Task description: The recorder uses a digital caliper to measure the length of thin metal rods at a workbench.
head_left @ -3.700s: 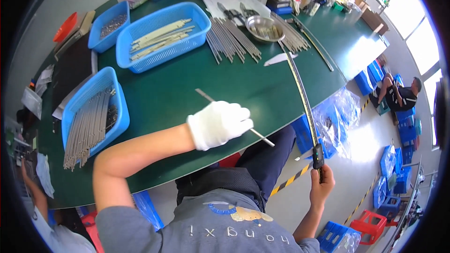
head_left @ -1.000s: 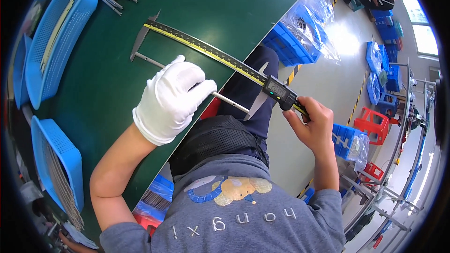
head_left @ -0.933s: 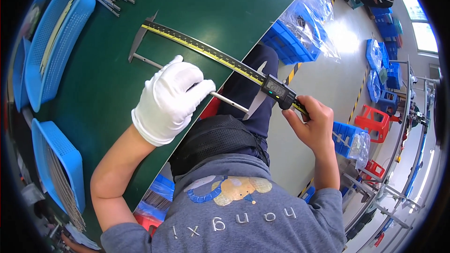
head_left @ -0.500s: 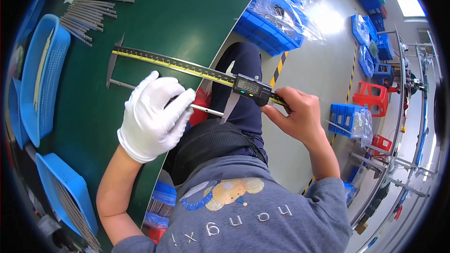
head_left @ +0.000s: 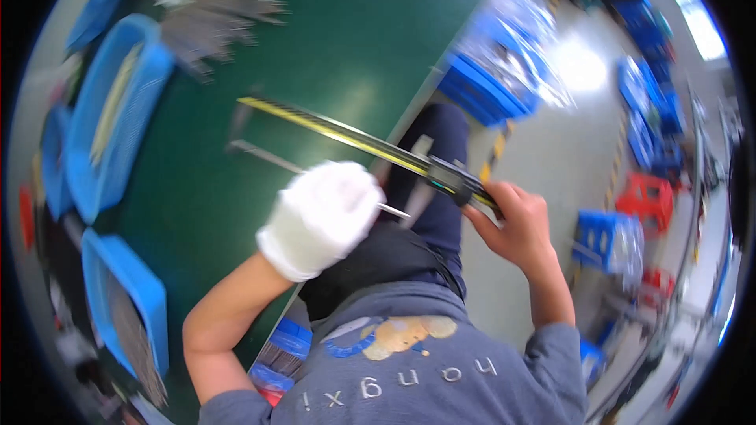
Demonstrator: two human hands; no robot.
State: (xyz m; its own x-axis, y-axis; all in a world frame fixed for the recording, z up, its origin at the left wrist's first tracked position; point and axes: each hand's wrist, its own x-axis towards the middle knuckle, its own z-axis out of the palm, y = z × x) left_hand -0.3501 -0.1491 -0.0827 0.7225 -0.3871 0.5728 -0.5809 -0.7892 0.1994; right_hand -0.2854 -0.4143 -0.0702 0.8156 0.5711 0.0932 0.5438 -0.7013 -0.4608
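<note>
A thin metal rod (head_left: pixel 272 157) is closed in my left hand (head_left: pixel 323 216), which wears a white glove. My bare right hand (head_left: pixel 516 228) grips the display end of a long digital caliper (head_left: pixel 339 134), thumb near the slider. The caliper's bar slants across the table's edge, its fixed jaw out over the green top and its sliding jaw above my lap. Lying along the bar, the rod spans from one jaw to the other; blur hides whether its ends touch them. The glove covers the rod's middle.
On the green table (head_left: pixel 378 39), many loose rods (head_left: pixel 213 27) lie fanned out at the far left. Blue baskets (head_left: pixel 150 142) line the left side; the nearer one holds rods. Beyond the table's right edge stand a blue crate (head_left: pixel 488 90) with plastic bags and a red stool (head_left: pixel 646 201).
The whole view has shifted and blurred, so everything appears further right and lower. My left hand has turned, with its fingers now less visible. Both hands keep their holds on the rod and caliper.
</note>
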